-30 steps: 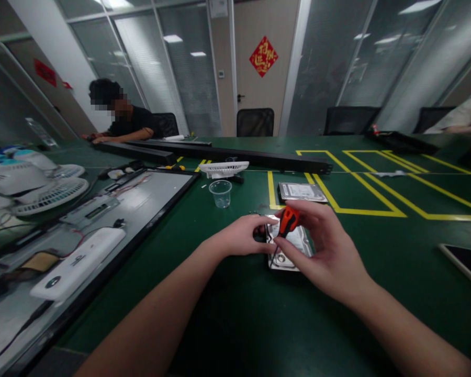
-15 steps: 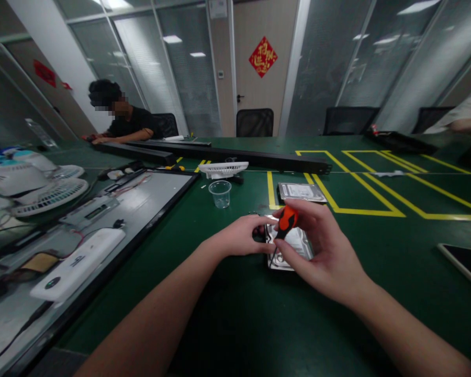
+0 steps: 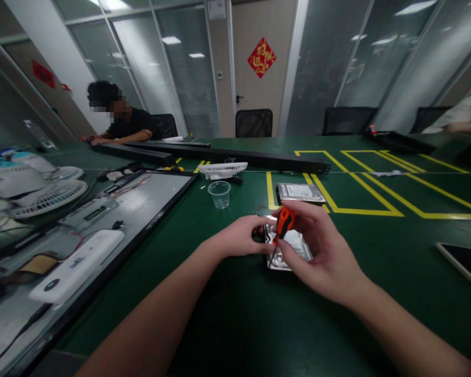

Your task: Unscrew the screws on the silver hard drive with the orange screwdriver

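A silver hard drive [image 3: 297,241] lies flat on the green table in front of me, partly covered by both hands. My left hand [image 3: 241,235] grips its left side, thumb and index finger reaching over the edge. In my right hand [image 3: 317,241] is a screwdriver with an orange and black handle [image 3: 286,222], pinched between thumb and fingers. It stands tilted, its thin dark shaft running down to the drive's near left corner; the tip's exact seat is too small to make out. Just behind lies a second hard drive [image 3: 300,192].
A clear plastic cup [image 3: 220,195] and a white fan part [image 3: 223,168] stand beyond my left hand. At left lies a large panel with a white power strip [image 3: 78,267]. A phone [image 3: 463,267] rests at right. Long black bars [image 3: 259,158] cross behind; a person [image 3: 129,120] sits far left.
The screwdriver handle has turned in my right fingers, showing a different orange and black side. My left hand and the hard drive stay in place.
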`<state>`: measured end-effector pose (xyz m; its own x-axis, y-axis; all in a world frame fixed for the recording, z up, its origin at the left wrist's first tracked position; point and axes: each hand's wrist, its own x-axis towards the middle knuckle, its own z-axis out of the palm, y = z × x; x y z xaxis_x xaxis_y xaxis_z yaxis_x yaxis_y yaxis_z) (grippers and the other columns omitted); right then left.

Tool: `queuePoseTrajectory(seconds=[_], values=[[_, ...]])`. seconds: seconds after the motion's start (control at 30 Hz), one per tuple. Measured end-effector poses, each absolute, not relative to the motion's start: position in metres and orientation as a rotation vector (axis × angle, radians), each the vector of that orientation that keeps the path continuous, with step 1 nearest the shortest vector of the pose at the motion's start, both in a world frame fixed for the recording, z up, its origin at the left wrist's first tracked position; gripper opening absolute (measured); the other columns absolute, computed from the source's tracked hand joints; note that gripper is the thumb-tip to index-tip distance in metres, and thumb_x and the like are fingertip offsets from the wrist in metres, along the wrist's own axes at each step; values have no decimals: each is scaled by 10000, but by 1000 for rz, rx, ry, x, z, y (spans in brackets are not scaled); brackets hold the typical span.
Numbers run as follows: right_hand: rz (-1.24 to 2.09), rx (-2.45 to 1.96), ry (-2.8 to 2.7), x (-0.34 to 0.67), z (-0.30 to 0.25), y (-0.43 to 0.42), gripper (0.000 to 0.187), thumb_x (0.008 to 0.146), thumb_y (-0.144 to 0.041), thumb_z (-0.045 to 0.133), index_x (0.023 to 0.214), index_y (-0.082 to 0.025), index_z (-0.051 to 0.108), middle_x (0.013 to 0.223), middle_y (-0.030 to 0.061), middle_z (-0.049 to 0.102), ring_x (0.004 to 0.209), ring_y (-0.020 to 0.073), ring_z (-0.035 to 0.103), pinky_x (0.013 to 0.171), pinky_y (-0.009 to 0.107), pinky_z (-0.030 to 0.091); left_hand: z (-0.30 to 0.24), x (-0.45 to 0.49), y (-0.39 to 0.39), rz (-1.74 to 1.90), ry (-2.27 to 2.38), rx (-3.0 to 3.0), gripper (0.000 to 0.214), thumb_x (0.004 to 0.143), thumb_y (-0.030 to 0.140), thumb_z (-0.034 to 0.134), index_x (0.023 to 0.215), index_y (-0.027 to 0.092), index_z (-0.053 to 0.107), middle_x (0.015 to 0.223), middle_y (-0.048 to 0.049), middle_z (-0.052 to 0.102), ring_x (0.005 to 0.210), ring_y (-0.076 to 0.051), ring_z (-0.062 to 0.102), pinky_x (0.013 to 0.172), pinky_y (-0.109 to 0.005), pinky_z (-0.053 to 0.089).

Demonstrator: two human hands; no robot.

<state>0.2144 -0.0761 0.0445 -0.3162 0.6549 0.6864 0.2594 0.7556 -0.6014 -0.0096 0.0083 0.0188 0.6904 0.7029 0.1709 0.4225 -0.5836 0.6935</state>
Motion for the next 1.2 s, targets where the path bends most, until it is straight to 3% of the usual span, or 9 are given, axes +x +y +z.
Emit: queuePoseTrajectory(seconds=[0.23, 0.5, 0.73, 1.03, 1.2], values=[[413, -747, -1872, 215, 41, -75, 682, 999, -215, 803, 1611, -393, 559, 1491, 87, 692, 1316, 327, 734, 1118, 529, 641, 19, -10, 9, 562, 881, 2276, 618, 881, 465, 921, 1425, 218, 765, 1297, -115, 795, 1132, -330, 737, 1001, -440, 573], [473, -701, -1898, 214, 44, -77, 706, 1019, -161, 738, 1640, -413, 515, 1433, 72, 715, 1281, 294, 739, 1101, 505, 631, 19, -10, 8, 572, 881, 2278, 593, 876, 435, 932, 1406, 224, 769, 1292, -110, 806, 1102, -320, 743, 970, -434, 576], [402, -720, -1887, 216, 40, -74, 735, 983, -206, 838, 1627, -408, 548, 1516, 76, 689, 1361, 320, 717, 1135, 511, 616, 14, -10, 10, 599, 829, 2270, 530, 880, 415, 921, 1343, 197, 784, 1286, -112, 805, 1114, -322, 744, 1009, -450, 584], [463, -684, -1901, 215, 45, -76, 693, 1012, -150, 754, 1619, -413, 549, 1398, 64, 731, 1216, 283, 766, 1053, 463, 647, 21, -10, 6, 601, 813, 2252, 554, 901, 406, 908, 1400, 219, 755, 1382, -103, 788, 1221, -335, 739, 1096, -456, 567], [402, -707, -1893, 215, 43, -75, 689, 1006, -199, 798, 1617, -408, 559, 1440, 73, 726, 1253, 301, 753, 1065, 485, 642, 20, -10, 7, 577, 858, 2270, 556, 889, 428, 917, 1377, 215, 760, 1327, -103, 794, 1174, -329, 745, 1045, -440, 580]])
